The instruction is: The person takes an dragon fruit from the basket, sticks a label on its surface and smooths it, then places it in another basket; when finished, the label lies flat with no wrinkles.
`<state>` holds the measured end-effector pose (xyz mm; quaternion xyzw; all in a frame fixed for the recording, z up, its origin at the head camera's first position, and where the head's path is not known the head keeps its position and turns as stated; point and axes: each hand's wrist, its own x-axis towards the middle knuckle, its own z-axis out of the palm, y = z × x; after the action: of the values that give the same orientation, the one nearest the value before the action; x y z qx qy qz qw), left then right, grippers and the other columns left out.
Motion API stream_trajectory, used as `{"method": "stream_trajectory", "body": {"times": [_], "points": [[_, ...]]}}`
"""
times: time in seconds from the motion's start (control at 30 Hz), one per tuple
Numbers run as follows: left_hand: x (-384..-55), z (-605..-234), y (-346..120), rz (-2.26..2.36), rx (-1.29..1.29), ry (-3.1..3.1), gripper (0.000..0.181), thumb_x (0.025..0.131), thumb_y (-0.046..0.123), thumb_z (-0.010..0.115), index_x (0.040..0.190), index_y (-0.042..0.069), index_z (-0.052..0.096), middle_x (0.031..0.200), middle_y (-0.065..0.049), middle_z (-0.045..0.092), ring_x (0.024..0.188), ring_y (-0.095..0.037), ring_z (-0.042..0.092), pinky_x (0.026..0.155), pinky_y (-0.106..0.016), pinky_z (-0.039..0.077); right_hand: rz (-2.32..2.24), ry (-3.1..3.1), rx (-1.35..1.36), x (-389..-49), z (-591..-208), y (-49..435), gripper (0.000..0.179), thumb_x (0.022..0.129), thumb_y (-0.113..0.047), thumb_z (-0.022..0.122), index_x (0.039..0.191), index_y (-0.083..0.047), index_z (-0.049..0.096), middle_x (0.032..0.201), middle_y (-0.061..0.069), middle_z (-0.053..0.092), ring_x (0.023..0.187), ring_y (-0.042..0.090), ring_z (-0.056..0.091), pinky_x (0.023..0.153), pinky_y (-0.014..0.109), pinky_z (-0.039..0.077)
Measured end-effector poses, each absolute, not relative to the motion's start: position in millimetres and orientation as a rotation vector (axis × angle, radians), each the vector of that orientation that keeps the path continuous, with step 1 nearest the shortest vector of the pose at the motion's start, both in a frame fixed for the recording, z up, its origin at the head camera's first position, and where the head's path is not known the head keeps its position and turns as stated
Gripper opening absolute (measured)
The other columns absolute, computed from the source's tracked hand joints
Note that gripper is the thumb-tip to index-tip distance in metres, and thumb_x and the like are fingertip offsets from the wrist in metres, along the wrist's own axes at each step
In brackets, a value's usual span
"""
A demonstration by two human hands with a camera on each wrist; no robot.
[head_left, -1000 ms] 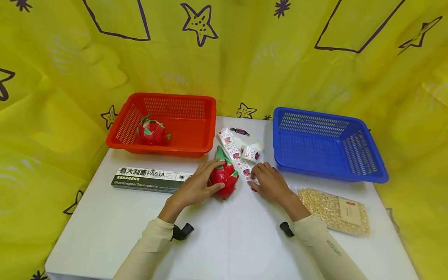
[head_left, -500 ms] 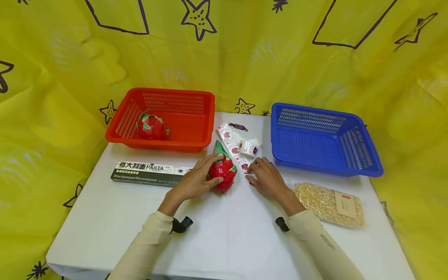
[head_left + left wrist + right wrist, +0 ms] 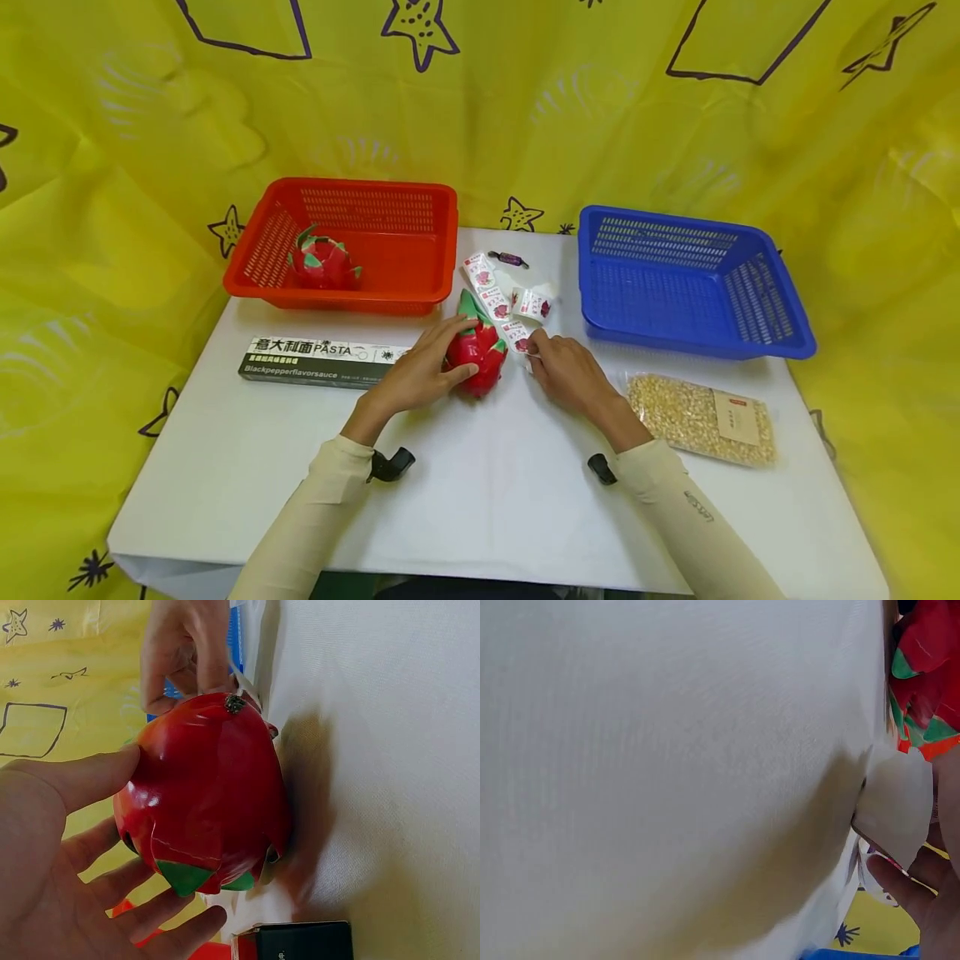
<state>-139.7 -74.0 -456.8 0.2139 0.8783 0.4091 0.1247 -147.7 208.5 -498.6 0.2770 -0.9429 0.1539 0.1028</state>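
Observation:
My left hand (image 3: 420, 367) holds a red dragon fruit (image 3: 489, 360) with green leaf tips on the white table, thumb on the near side and fingers over the top. In the left wrist view the fruit (image 3: 210, 780) shows its rounded, glossy end. Just right of it, my right hand (image 3: 570, 371) pinches the near end of a white sticker strip (image 3: 492, 302) printed with dragon fruit pictures. The right wrist view shows that end (image 3: 896, 806) raised off the table, its plain back facing the camera. A curled sticker piece (image 3: 531, 305) lies beside the strip.
A red basket (image 3: 352, 300) at back left holds another dragon fruit (image 3: 322, 263). At back right stands a blue basket (image 3: 690, 340). A pasta box (image 3: 307, 364) lies left of my hands, a bag of corn kernels (image 3: 675, 408) right. A purple-wrapped candy (image 3: 508, 259) lies behind the strip.
My right fingers have closed on the strip's near end and lifted it. The left hand keeps its hold on the dragon fruit. The head view has tilted slightly downward.

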Motion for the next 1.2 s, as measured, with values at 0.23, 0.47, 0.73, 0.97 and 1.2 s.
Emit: {"method": "stream_trajectory", "body": {"times": [0.23,0.47,0.73,0.97,1.2], "points": [[-141,-458,-74,1.198,0.613,2.538,0.071,0.102,0.028,0.073,0.163,0.027,0.037,0.173,-0.004,0.028,0.158,-0.034,0.026,0.116,-0.066,0.042,0.565,-2.812,0.733,-146,-493,210,0.011,0.109,-0.011,0.053,0.116,-0.007,0.046,0.074,0.005,0.066,0.055,0.023,0.056,0.053,0.044,0.049],[-143,-461,-75,1.197,0.661,2.521,0.074,0.102,0.029,0.073,0.164,0.027,0.035,0.173,-0.004,0.028,0.158,-0.034,0.026,0.116,-0.065,0.042,0.727,-2.896,0.617,-145,-482,210,0.013,0.113,-0.017,0.048,0.121,-0.009,0.043,0.110,0.012,0.075,0.068,0.026,0.062,0.063,0.046,0.051],[-150,-463,-86,1.369,0.718,2.385,0.071,0.100,0.002,0.062,0.164,0.020,0.037,0.173,-0.012,0.023,0.162,-0.042,0.011,0.117,-0.064,0.041,0.972,-2.821,0.734,-146,-435,202,0.012,0.112,-0.020,0.054,0.115,-0.011,0.047,0.142,0.014,0.065,0.115,0.032,0.068,0.089,0.050,0.055],[-155,-469,-89,1.564,0.695,2.320,0.058,0.104,-0.004,0.049,0.159,0.017,0.046,0.167,-0.014,0.032,0.164,-0.042,0.003,0.118,-0.063,0.038,1.183,-2.858,0.880,-139,-410,173,0.010,0.108,-0.021,0.061,0.105,-0.014,0.053,0.147,0.011,0.057,0.146,0.032,0.047,0.118,0.057,0.043],[-153,-468,-92,1.553,0.620,2.275,0.053,0.108,0.006,0.045,0.160,0.017,0.045,0.168,-0.009,0.034,0.160,-0.032,0.024,0.127,-0.062,0.026,0.936,-2.839,1.038,-141,-425,145,0.012,0.106,-0.022,0.061,0.098,-0.015,0.055,0.143,0.011,0.057,0.139,0.028,0.046,0.124,0.051,0.033]]}}
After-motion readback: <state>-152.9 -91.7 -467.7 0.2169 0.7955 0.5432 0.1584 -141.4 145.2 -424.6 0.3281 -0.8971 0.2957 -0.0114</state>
